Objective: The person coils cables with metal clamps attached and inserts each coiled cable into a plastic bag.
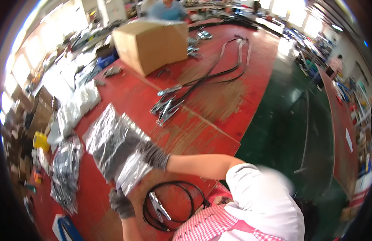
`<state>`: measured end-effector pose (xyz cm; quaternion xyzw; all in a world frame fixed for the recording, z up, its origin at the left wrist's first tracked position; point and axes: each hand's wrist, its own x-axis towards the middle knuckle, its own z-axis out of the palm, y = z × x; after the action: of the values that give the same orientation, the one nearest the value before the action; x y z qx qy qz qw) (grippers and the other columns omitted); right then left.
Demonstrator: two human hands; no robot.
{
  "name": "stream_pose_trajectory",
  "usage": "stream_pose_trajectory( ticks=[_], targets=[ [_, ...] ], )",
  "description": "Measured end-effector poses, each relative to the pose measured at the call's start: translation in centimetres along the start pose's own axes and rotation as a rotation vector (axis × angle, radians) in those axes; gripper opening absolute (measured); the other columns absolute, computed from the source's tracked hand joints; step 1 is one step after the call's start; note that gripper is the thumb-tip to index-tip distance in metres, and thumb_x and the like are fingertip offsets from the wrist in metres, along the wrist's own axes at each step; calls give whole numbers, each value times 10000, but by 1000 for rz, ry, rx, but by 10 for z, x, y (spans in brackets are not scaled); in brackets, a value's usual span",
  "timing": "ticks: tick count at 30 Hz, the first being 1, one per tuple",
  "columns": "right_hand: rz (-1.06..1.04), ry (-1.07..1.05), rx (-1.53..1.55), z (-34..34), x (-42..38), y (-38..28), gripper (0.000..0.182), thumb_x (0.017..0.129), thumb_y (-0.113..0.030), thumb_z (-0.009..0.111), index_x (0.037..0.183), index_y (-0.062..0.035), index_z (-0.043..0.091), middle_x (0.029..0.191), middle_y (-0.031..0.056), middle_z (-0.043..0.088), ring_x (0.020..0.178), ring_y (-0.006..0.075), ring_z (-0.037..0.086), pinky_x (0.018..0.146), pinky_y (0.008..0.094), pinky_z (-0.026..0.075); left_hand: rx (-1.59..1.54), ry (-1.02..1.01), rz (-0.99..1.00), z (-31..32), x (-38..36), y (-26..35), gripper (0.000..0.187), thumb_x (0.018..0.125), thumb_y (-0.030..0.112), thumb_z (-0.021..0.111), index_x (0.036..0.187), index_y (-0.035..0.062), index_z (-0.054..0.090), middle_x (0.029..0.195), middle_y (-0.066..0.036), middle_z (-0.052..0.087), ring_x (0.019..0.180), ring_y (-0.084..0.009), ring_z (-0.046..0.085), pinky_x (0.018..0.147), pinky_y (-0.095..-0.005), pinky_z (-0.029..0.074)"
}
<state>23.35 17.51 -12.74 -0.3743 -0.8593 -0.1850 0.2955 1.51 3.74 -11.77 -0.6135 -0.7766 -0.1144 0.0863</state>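
A shiny clear or silvery plastic bag (113,138) is spread in front of me over the red table. My left hand (121,204), in a dark grey glove, is closed on the bag's near lower corner. My right hand (153,156), gloved the same way, grips the bag at its right side; its fingertips are partly lost against the shiny plastic. Close to my body lies a coiled black cable (182,184) with a metal clamp (158,205) inside the loop. Farther up the table, several metal clamps (166,108) lie at the ends of black cables (218,74).
A large cardboard box (151,44) stands at the table's far end, a person (168,10) behind it. More plastic bags (67,172) lie along the left, near a yellow tape roll (41,141). A blue-and-white object (67,229) sits lower left. Green floor (282,132) borders the red table (206,140).
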Motion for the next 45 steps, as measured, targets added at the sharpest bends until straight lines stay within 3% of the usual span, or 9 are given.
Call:
stream_pose_trajectory(
  ticks=[6, 10, 13, 18, 25, 30, 35, 38, 45],
  targets=[
    [22, -339, 119, -1, -28, 9, 230, 754, -161, 479, 950, -146, 598, 697, 111, 574, 656, 260, 574, 560, 420, 449, 169, 102, 211, 21, 3, -13, 120, 803, 161, 482, 714, 102, 538, 704, -68, 521, 694, -228, 545, 535, -372, 443],
    [-13, -496, 51, 1, -55, -4, 334, 799, -185, 464, 1127, -173, 524, 699, 79, 582, 644, 240, 577, 552, 373, 456, 321, -227, 30, 43, -11, -18, 134, 816, 156, 442, 795, 110, 567, 727, -75, 544, 684, -217, 549, 517, -374, 449],
    [-187, -395, 53, 26, -89, 14, 470, 788, -160, 463, 1251, -212, 408, 625, 36, 538, 593, 200, 555, 499, 334, 445, 259, 57, 354, 68, -26, -31, 162, 806, 165, 442, 874, 108, 577, 754, -79, 566, 712, -214, 558, 526, -362, 454],
    [-388, -442, 149, -71, -127, 11, 612, 749, -164, 482, 1333, -263, 326, 507, -8, 417, 426, 132, 437, 375, 285, 361, 161, -268, 554, 19, -85, -19, 218, 805, 193, 421, 957, 111, 554, 796, -56, 557, 758, -219, 558, 535, -361, 466],
    [-151, -645, 140, -119, -176, -30, 591, 779, -117, 455, 1340, -243, 316, 504, 13, 421, 418, 166, 451, 397, 327, 381, -12, -636, 84, 12, -122, 8, 211, 824, 188, 430, 978, 125, 560, 771, -102, 590, 689, -274, 604, 525, -388, 470],
    [228, -808, 483, -92, -140, -53, 552, 772, -149, 494, 1306, -162, 356, 605, 133, 560, 540, 299, 564, 496, 413, 439, -319, -270, -227, 29, -97, 21, 201, 846, 199, 449, 833, 41, 573, 703, -208, 578, 667, -361, 571, 571, -447, 449],
    [149, -706, 392, -78, -149, -50, 532, 786, -194, 482, 1300, -155, 351, 577, 78, 548, 526, 254, 564, 451, 382, 431, -203, -246, -142, 43, -110, 3, 179, 825, 195, 459, 787, 50, 556, 719, -160, 578, 632, -314, 585, 559, -409, 469],
    [-313, -687, 333, -122, -169, -33, 588, 766, -192, 467, 1334, -196, 313, 498, 32, 444, 429, 182, 478, 355, 314, 369, -18, -430, 29, 13, -169, -11, 179, 810, 142, 432, 927, 84, 555, 807, -104, 574, 704, -255, 588, 561, -400, 477],
    [-458, -848, 466, -156, -195, -56, 592, 797, -157, 425, 1354, -271, 259, 506, 43, 449, 440, 188, 493, 353, 320, 377, -738, -602, -289, -20, -260, 6, 243, 885, 217, 397, 978, 65, 561, 855, -119, 606, 740, -250, 591, 642, -342, 483]
  ],
)
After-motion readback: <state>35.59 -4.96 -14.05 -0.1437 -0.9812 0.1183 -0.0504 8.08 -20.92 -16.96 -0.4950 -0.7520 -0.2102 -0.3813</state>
